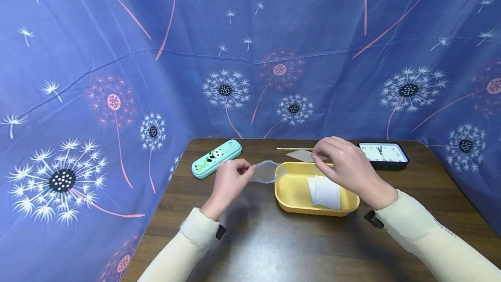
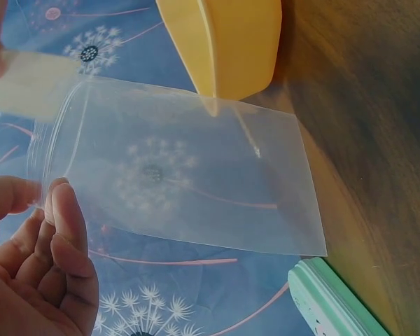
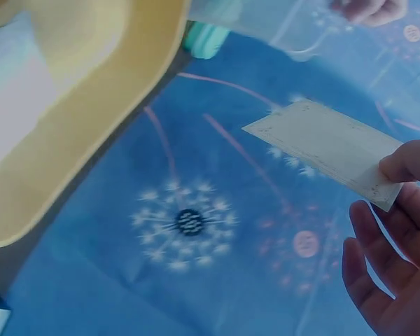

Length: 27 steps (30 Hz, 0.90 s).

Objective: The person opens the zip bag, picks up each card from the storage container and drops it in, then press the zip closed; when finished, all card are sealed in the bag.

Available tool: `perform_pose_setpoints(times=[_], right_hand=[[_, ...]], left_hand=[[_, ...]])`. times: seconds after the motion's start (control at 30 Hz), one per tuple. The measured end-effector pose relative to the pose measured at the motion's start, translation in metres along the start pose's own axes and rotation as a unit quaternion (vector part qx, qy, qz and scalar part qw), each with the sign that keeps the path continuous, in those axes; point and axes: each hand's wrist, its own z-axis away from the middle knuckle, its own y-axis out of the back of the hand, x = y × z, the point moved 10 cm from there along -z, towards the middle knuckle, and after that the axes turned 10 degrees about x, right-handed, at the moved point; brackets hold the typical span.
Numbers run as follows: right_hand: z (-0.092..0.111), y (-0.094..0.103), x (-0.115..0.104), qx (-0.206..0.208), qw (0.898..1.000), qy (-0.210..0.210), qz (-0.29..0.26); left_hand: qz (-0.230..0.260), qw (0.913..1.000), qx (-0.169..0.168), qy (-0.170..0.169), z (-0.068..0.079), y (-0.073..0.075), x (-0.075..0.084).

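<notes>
My left hand (image 1: 232,182) pinches a clear plastic zip bag (image 2: 175,168) near its zip end. The bag hangs flat and see-through above the table, with its mouth bowed apart in the left wrist view. Between thumb and fingers, my right hand (image 1: 348,169) holds a small pale card (image 3: 329,147) by one end. In the left wrist view the card's far end reaches the bag's mouth; whether it is inside cannot be told. Both hands are raised over the yellow basket (image 1: 278,201), where white paper cards (image 1: 328,193) lie on the right side.
A mint pencil case (image 1: 225,153) with a panda picture lies at the back left of the brown table (image 1: 258,247). Behind the basket is a pencil (image 1: 289,149). A black-framed clock (image 1: 385,153) stands at the back right. Blue dandelion-print cloth (image 1: 250,90) hangs around the table.
</notes>
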Motion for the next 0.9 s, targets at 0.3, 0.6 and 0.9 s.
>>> perform_pose_setpoints(times=[0.3, 0.6, 0.9], right_hand=[[-0.023, 0.008, -0.035, 0.021, 0.999, 0.027, -0.037], [-0.027, 0.0, -0.059, 0.023, 0.996, 0.056, -0.061], [-0.016, -0.026, -0.06, -0.002, 0.997, 0.051, -0.06]], left_hand=[[0.007, 1.0, -0.004, 0.001, 0.0, 0.001, 0.001], [0.005, 1.0, -0.001, -0.001, -0.001, 0.002, 0.002], [0.006, 1.0, -0.002, 0.0, 0.0, 0.004, 0.003]])
